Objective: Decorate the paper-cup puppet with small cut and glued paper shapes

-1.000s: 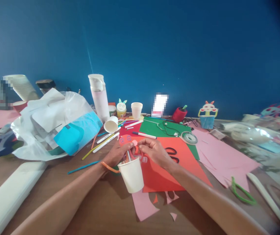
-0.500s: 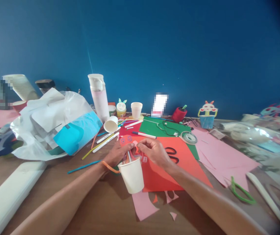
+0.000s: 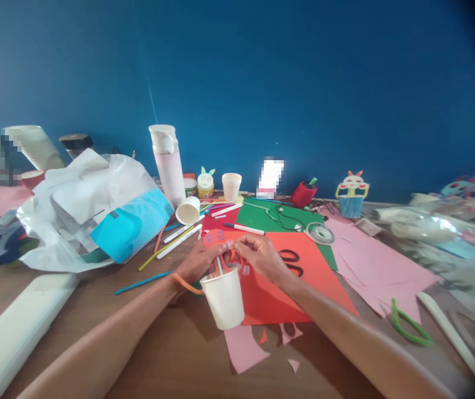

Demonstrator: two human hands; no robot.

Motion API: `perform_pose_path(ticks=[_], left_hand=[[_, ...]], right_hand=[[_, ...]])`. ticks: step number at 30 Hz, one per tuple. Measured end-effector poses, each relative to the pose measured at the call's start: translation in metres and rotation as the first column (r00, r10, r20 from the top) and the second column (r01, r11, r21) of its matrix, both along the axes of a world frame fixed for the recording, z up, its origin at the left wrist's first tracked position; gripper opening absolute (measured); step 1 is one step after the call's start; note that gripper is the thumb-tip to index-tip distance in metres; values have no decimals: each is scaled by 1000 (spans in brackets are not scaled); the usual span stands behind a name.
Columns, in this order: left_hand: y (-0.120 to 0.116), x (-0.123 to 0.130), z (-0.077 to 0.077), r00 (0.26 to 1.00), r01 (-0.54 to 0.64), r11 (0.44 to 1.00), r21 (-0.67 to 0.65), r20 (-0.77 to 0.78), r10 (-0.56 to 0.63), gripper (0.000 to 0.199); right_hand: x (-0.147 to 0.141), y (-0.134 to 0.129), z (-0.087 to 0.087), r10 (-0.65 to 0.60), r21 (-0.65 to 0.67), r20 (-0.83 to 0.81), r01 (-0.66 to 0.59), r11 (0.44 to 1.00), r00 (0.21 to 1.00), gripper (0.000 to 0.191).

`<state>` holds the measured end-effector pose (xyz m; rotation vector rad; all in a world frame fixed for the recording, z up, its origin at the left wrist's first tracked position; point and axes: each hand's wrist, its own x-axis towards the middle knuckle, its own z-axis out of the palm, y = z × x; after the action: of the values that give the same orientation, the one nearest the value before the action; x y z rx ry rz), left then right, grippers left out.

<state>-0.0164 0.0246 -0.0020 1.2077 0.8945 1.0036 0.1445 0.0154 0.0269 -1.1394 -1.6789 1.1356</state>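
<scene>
An orange paper cutout (image 3: 214,237) with blue-drawn round eyes stands above a white paper cup (image 3: 223,299), which tilts slightly over the table. My left hand (image 3: 199,261) is closed on the cutout, its thumb pressed near a white stick (image 3: 219,266) that runs down into the cup. Fingertips of my right hand (image 3: 258,254) pinch a small pink paper piece (image 3: 229,244) against the cutout's right side. What lies beneath those fingertips is partly hidden. An orange pipe cleaner (image 3: 187,285) reaches from the cup's rim across my left wrist.
Black-handled scissors (image 3: 290,263) lie on an orange sheet (image 3: 324,277). Tape (image 3: 320,234) and pink paper (image 3: 381,255) are to the right. A plastic bag (image 3: 75,210), markers (image 3: 179,241) and a tipped cup (image 3: 188,211) sit left. A blue cup with a paper rabbit (image 3: 351,205) stands behind.
My right fingertips have shifted very slightly at the cutout's edge, and the pink piece shows a little differently. The cup and my left hand stay in place.
</scene>
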Motion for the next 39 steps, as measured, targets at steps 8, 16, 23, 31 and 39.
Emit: perform_pose_path(ticks=[8, 16, 23, 31, 39], left_hand=[[-2, 1, 3, 1000, 4, 1000, 20, -6, -4, 18], [-4, 2, 8, 1000, -6, 1000, 23, 19, 5, 16], [-4, 1, 5, 999, 24, 998, 54, -30, -22, 19], [-2, 2, -5, 1000, 8, 1000, 15, 5, -9, 18], [-3, 2, -5, 998, 24, 1000, -5, 57, -24, 16]], right_hand=[[0, 1, -3, 24, -41, -60, -27, 999, 998, 24], [-3, -1, -3, -12, -77, -109, 4, 997, 994, 21], [-4, -2, -5, -26, -43, -92, 22, 999, 995, 22], [-3, -1, -12, -31, -5, -50, 31, 999, 998, 23], [-4, -1, -13, -36, -24, -87, 35, 999, 996, 20]])
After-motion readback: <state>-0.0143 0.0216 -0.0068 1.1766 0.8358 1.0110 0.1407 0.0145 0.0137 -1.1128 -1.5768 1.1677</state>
